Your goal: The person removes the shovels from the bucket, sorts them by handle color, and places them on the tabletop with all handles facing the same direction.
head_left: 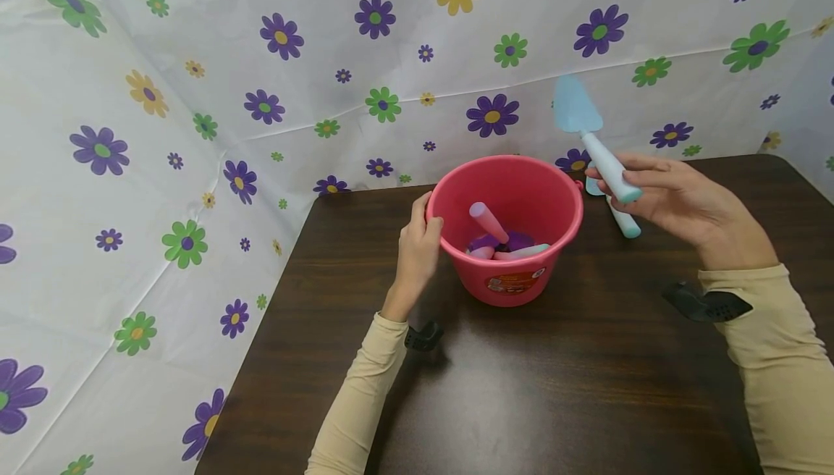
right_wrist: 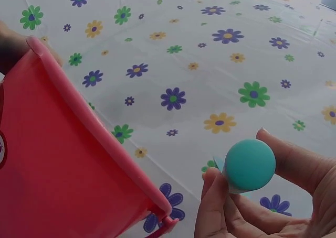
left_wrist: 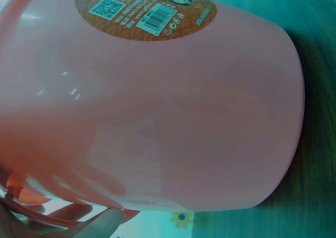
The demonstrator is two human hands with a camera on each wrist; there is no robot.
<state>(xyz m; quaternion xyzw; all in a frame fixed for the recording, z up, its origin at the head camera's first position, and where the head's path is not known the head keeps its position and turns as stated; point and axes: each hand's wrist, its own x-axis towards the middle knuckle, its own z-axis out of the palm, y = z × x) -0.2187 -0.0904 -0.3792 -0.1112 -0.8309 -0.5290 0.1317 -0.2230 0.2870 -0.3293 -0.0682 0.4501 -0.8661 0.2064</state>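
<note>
A pink-red bucket [head_left: 472,278] stands upright on the dark table, an orange label on its front. My left hand [head_left: 420,247] grips its rim on the left, thumb outside. Inside lie several tools, among them one with a pink handle [head_left: 489,221] leaning up and one with a pale green handle [head_left: 525,251]. To the right of the bucket, my right hand [head_left: 691,203] pinches a trowel [head_left: 606,160] by its white, teal-ended handle, its light blue blade tilted up. In the right wrist view the teal handle end [right_wrist: 250,164] shows between thumb and fingers.
Behind the right hand another tool with a white, teal-ended handle [head_left: 624,218] lies on the table [head_left: 586,388], partly hidden. A flower-patterned white sheet [head_left: 313,98] hangs along the back and left. The bucket's handle joint [right_wrist: 169,222] sticks out at the rim.
</note>
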